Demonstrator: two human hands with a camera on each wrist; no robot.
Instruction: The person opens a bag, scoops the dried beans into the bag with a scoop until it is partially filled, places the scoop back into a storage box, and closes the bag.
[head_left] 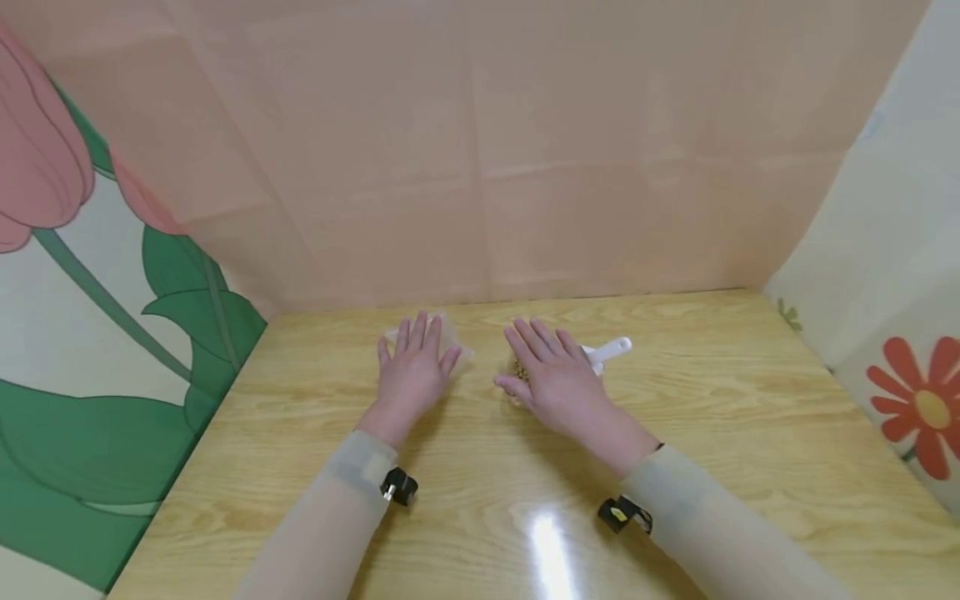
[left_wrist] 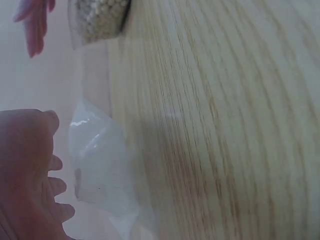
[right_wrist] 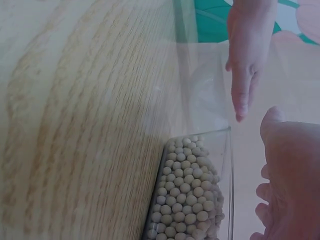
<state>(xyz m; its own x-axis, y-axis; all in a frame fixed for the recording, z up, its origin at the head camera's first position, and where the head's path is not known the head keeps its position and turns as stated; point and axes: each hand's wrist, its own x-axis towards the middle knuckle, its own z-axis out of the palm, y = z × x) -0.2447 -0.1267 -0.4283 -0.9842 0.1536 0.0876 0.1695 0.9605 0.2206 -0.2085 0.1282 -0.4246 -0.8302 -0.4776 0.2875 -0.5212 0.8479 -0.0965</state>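
Observation:
My left hand (head_left: 411, 375) hovers palm down with its fingers straight, holding nothing. Beneath and beyond it lies a clear plastic bag (left_wrist: 100, 160) on the table, partly covered by the hand in the head view. My right hand (head_left: 558, 387), fingers also extended, is over a clear box (right_wrist: 227, 150) and grips nothing. Small round beige balls (right_wrist: 185, 195) fill much of that box, heaped below its rim. A white scoop (head_left: 613, 349) sticks out to the right from behind the right hand; its other end is hidden.
The wood-grain table (head_left: 465, 500) runs back to a pink cloth backdrop (head_left: 480, 167). Walls with painted flowers stand at both sides. Black wrist cameras (head_left: 399, 486) are strapped to both sleeves. A bright light reflection lies on the near tabletop.

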